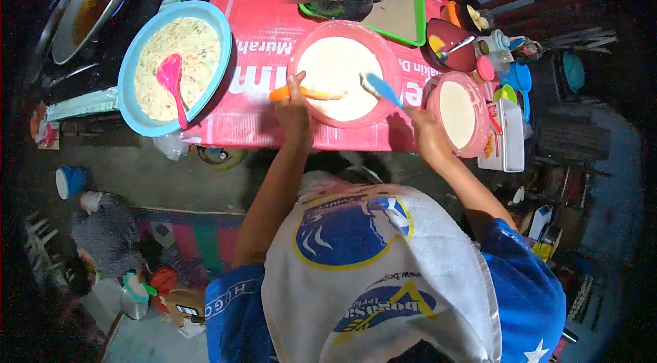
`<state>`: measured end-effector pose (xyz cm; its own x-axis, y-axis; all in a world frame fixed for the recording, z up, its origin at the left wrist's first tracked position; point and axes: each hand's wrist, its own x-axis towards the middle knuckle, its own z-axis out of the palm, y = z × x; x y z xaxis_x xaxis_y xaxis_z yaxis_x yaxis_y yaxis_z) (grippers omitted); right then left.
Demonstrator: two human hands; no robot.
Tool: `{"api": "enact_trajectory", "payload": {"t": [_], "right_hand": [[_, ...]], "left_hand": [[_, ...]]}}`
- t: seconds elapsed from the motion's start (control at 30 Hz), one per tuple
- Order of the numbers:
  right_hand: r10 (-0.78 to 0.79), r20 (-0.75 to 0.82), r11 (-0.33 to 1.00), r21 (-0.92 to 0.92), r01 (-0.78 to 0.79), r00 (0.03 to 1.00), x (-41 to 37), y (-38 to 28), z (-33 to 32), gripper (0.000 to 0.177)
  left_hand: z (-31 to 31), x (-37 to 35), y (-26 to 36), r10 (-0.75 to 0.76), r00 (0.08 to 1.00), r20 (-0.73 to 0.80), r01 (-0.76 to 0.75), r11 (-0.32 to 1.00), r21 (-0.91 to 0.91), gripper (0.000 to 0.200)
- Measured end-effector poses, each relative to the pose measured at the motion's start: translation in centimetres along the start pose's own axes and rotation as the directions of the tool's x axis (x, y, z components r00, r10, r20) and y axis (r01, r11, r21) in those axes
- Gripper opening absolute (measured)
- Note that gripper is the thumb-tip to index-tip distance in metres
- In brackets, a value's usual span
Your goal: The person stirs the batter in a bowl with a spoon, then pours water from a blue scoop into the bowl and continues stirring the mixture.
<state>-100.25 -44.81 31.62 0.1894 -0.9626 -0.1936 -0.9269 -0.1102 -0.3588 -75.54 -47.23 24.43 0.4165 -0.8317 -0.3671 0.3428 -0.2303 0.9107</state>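
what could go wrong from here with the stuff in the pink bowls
The right hand is close beside the smaller round pink bowl, so a wide stroke might knock it and spill its cream-coloured mixture.
The left hand holds an orange-handled utensil, the right a blue-handled utensil, over the larger round pink bowl; quick strokes may splatter the pink-covered table.

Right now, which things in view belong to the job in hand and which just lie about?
In use:
- orange tool (left hand)
- blue spatula (right hand)
- middle pink bowl
- pale mixture

Apparently lying about:
- green-edged tray
- white container
- dark-red bowl
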Motion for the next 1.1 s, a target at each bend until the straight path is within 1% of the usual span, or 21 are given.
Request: {"api": "enact_trajectory", "payload": {"t": [0.07, 0.1, 0.13, 0.17, 0.27, 0.33, 0.37, 0.4, 0.47, 0.5, 0.53, 0.6, 0.63, 0.73, 0.77, 0.8, 0.87, 0.97, 1.0, 1.07, 1.1], "right_hand": [[0.017, 0.082, 0.954, 0.298, -0.041, 0.996, 0.0, 3.1, 2.5, 0.053], [-0.212, -0.118, 0.976, 0.014, 0.216, 0.97, -0.1, 1.4, 1.7, 0.054], [-0.214, -0.119, 0.976, 0.026, 0.218, 0.97, 0.2, 1.3, 1.5, 0.054], [-0.167, -0.062, 0.984, 0.055, 0.171, 0.984, -0.1, 1.3, 1.5, 0.054], [-0.107, 0.0, 0.991, 0.081, 0.106, 0.994, 0.5, 2.0, 1.1, 0.055], [-0.206, -0.059, 0.978, -0.056, 0.203, 0.977, 1.2, 1.6, -0.9, 0.049], [-0.248, -0.052, 0.949, -0.214, 0.232, 0.967, 1.7, 2.2, -1.0, 0.039], [-0.241, -0.052, 0.952, -0.209, 0.225, 0.969, 2.0, 2.6, -1.3, 0.039], [-0.407, 0.104, 0.826, -0.382, 0.414, 0.908, 2.2, 2.8, -2.7, 0.032], [-0.403, 0.176, 0.783, -0.443, 0.438, 0.898, 2.1, 2.8, -3.5, 0.038], [-0.4, 0.179, 0.783, -0.443, 0.437, 0.899, 2.1, 2.4, -4.5, 0.038], [-0.376, 0.297, 0.668, -0.569, 0.479, 0.878, 2.0, 1.6, -6.7, 0.039], [-0.361, 0.322, 0.651, -0.586, 0.483, 0.875, 2.1, 1.5, -7.3, 0.04], [-0.287, 0.415, 0.673, -0.554, 0.49, 0.863, 2.8, 1.2, -9.2, 0.038], [-0.297, 0.441, 0.672, -0.533, 0.514, 0.847, 3.4, 0.9, -10.2, 0.026], [-0.302, 0.443, 0.667, -0.535, 0.519, 0.844, 4.3, 0.8, -11.3, 0.026], [-0.216, 0.573, 0.75, -0.42, 0.51, 0.791, 6.4, 0.3, -13.6, 0.037], [-0.107, 0.48, 0.724, -0.562, 0.4, 0.87, 9.0, -3.1, -14.5, 0.034], [-0.106, 0.488, 0.721, -0.562, 0.405, 0.866, 9.8, -2.9, -13.5, 0.034], [-0.259, 0.4, 0.589, -0.656, 0.472, 0.879, 11.4, -1.7, -10.6, 0.019], [-0.237, 0.429, 0.577, -0.66, 0.481, 0.872, 11.7, -1.9, -9.6, 0.019]], "left_hand": [[0.2, -0.1, -0.4, 0.004, 0.999, -0.04, -0.002, 0.999, 0.051, 0.04], [0.2, 0.0, -0.8, 0.092, 0.995, -0.034, -0.091, 0.995, 0.033, 0.039], [0.2, -0.1, -0.7, 0.174, 0.984, -0.028, -0.173, 0.985, 0.02, 0.037], [0.0, -0.2, -0.5, 0.165, 0.986, -0.012, -0.163, 0.98, 0.118, 0.036], [0.3, -0.8, -0.3, 0.212, 0.975, 0.06, -0.218, 0.968, 0.12, 0.036], [0.7, -1.3, 0.9, 0.192, 0.979, 0.071, -0.203, 0.956, 0.211, 0.036], [0.9, -1.6, 1.1, 0.167, 0.982, 0.086, -0.185, 0.939, 0.29, 0.035], [1.0, -1.6, 0.8, 0.163, 0.982, 0.091, -0.183, 0.938, 0.296, 0.035], [1.2, -1.4, 0.0, 0.118, 0.993, 0.015, -0.119, 0.982, 0.148, 0.034], [1.4, -1.5, 0.6, 0.037, 0.999, -0.001, -0.036, 0.988, 0.149, 0.034], [1.3, -1.3, 0.3, 0.032, 0.999, -0.001, -0.032, 0.988, 0.149, 0.034], [1.2, -1.0, -0.4, 0.077, 0.997, -0.01, -0.076, 0.996, 0.046, 0.034], [1.3, -0.9, -0.5, 0.038, 0.999, -0.021, -0.038, 0.999, -0.006, 0.034], [1.3, -1.2, 0.2, -0.01, 0.999, -0.038, 0.01, 1.0, 0.012, 0.034], [1.1, -1.1, 0.0, -0.006, 0.999, -0.044, 0.006, 1.0, 0.007, 0.034], [0.8, -1.0, -0.5, 0.0, 1.0, -0.03, 0.001, 1.0, 0.018, 0.035], [0.6, -1.1, -0.5, 0.006, 1.0, -0.022, -0.005, 1.0, 0.023, 0.035], [0.6, -1.5, 0.3, 0.01, 1.0, -0.011, -0.009, 0.998, 0.067, 0.037], [0.6, -1.5, 0.4, -0.005, 1.0, 0.014, 0.004, 0.996, 0.084, 0.037], [0.4, -1.6, 0.4, -0.025, 0.999, 0.031, 0.022, 0.995, 0.098, 0.037], [0.4, -1.7, 0.4, -0.035, 0.999, 0.04, 0.031, 0.995, 0.091, 0.036]]}}
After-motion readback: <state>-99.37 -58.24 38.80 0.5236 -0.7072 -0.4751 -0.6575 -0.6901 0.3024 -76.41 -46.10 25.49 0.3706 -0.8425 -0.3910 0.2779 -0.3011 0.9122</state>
